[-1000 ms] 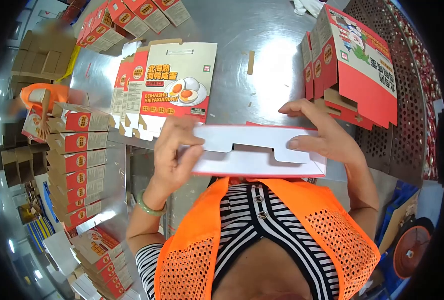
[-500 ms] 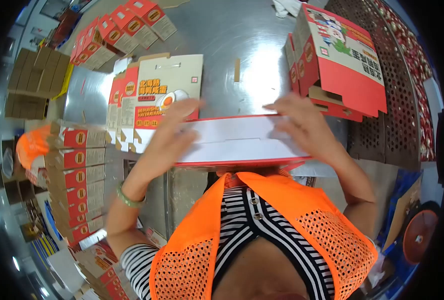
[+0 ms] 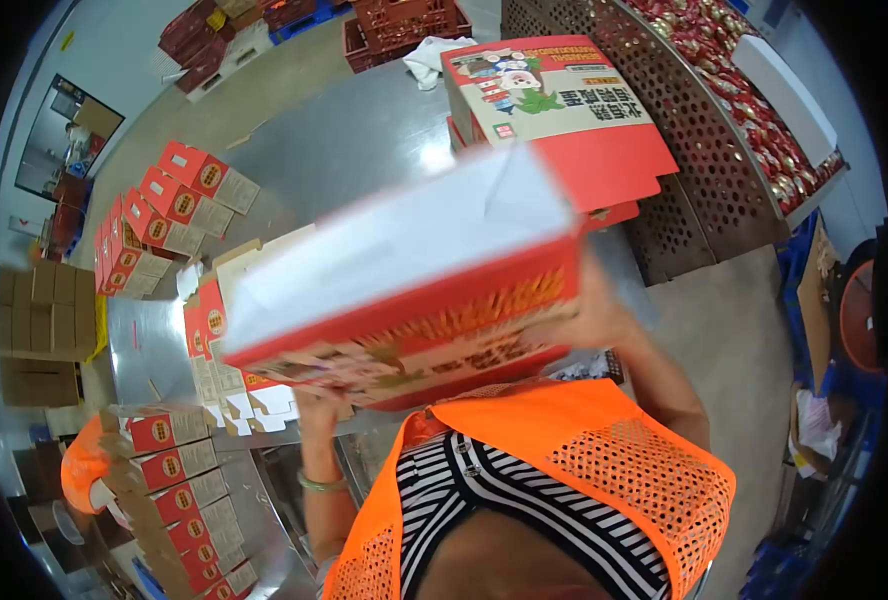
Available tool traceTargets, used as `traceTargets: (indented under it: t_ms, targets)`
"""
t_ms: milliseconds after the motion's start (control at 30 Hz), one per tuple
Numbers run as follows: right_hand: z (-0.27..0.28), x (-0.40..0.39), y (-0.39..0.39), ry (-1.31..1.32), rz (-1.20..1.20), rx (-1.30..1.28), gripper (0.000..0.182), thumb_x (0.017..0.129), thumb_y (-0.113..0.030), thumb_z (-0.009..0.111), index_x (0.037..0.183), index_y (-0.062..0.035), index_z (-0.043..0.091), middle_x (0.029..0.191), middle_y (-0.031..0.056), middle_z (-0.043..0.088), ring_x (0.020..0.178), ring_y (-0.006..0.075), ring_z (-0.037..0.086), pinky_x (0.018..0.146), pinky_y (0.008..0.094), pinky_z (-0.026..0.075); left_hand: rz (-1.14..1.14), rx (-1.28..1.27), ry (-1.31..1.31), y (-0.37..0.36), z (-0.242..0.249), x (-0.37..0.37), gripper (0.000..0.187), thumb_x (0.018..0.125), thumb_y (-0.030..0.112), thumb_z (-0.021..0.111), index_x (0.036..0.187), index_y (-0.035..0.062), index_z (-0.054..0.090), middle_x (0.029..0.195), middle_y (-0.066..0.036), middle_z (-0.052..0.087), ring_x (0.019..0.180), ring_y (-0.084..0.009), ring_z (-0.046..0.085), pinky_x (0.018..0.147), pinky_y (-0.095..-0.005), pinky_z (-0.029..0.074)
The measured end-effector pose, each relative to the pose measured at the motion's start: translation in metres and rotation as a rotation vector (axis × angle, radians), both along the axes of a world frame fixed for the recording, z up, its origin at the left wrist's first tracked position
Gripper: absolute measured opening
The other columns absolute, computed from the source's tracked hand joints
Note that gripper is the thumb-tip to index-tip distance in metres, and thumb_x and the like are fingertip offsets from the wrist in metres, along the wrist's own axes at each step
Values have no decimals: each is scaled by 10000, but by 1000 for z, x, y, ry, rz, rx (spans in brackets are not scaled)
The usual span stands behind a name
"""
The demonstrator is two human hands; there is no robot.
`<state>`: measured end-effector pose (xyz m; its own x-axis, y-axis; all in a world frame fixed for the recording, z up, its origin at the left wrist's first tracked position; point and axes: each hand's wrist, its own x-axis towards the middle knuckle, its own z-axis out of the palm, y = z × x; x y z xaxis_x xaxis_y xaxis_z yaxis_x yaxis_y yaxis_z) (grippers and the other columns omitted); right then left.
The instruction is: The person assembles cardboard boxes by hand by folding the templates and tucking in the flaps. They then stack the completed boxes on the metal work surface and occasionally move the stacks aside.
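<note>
A red printed carton [image 3: 414, 300] is raised in front of my chest, tilted, its plain white face upward and its printed side toward me. It is blurred by motion. My left hand [image 3: 321, 408] grips it at the lower left corner, with most fingers hidden beneath it. At its right end my right hand [image 3: 596, 312] is closed on the side, fingers partly hidden. Under and left of the carton lie flattened cartons [image 3: 226, 385] on the metal table [image 3: 334, 135]. A folded red and cream carton [image 3: 604, 130] lies beyond my right hand.
Several standing red boxes [image 3: 199, 200] are at the table's far left. A row of red boxes [image 3: 179, 500] stands lower left, beside a person in an orange vest [image 3: 86, 465]. A perforated metal bin [image 3: 679, 160] with red-wrapped items borders the right. A white cloth [image 3: 432, 62] lies at the far edge.
Both hands have gone from hovering over the carton's white face to gripping its ends. The carton has been lifted and tilted, right end higher. The camera view has turned.
</note>
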<state>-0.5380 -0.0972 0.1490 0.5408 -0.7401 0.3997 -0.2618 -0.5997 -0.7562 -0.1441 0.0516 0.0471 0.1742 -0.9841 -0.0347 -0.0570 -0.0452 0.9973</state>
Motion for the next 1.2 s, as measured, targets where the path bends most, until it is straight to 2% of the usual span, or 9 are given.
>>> traceTargets:
  t_ms: [133,167,267,367,500,600,700,867,1200]
  targets:
    - [127,-41,-55,-233,-354,64,697,894,-324,715,1464,-27,445,1308,134,603,1191,203,571,1027,330,428,-16,-778,-889,-135,163,-115,419,1040,291,502,1285,-25,625,1257,-116,648,1160,-222,619,1011,-331,475]
    - [144,-52,-79,-194,-376,15,639,923,-312,679,1454,-29,464,1259,130,634,1144,194,595,994,326,444,-202,-387,-42,-160,170,-115,419,1033,272,528,1324,-21,593,1266,-120,640,1152,-211,619,1005,-322,470]
    - [128,-107,-164,103,-505,-294,549,974,-288,598,1434,-9,486,1256,169,657,1098,233,634,968,338,459,-430,-90,136,-261,185,-165,640,936,460,662,1370,26,484,1198,-142,655,1094,-243,659,920,-402,558]
    - [49,-166,-238,789,-515,-674,467,989,-198,525,1410,3,500,1371,245,569,1262,378,541,1068,410,418,-171,-111,-38,-338,108,-229,1065,894,676,559,1590,41,62,1615,-321,105,1508,-481,46,1222,-567,90]
    - [44,-165,-207,1220,-841,-803,295,975,-84,516,1223,-31,666,1333,180,611,1256,352,554,1057,426,445,-121,140,208,-310,139,-244,999,919,715,445,1609,117,38,1636,-302,-24,1490,-534,-60,1213,-554,114]
    - [91,-54,-107,418,-789,-1102,248,1005,-137,594,1186,11,679,1171,176,700,1008,305,691,901,373,547,-147,-69,301,-281,102,-212,854,961,621,468,1582,91,217,1622,-280,154,1520,-446,63,1195,-536,217]
    - [25,82,-24,-357,-162,-294,251,968,-103,594,1109,93,662,1092,190,698,980,335,674,925,413,526,279,-355,-141,-227,-6,-128,626,879,352,733,1394,59,531,1364,-223,524,1321,-339,463,1127,-434,348]
    - [-185,258,-9,-33,114,1170,660,928,-255,685,1421,83,405,986,82,665,875,132,628,778,308,524,1040,426,-1149,-39,-98,133,556,831,402,748,1254,68,613,1261,-256,585,1149,-447,547,977,-528,448]
    - [-153,265,-19,-72,131,1278,416,883,-175,702,1229,12,568,981,115,706,791,161,679,655,323,583,574,320,-819,98,-31,143,661,839,388,737,1400,85,560,1326,-234,564,1189,-370,543,998,-432,430]
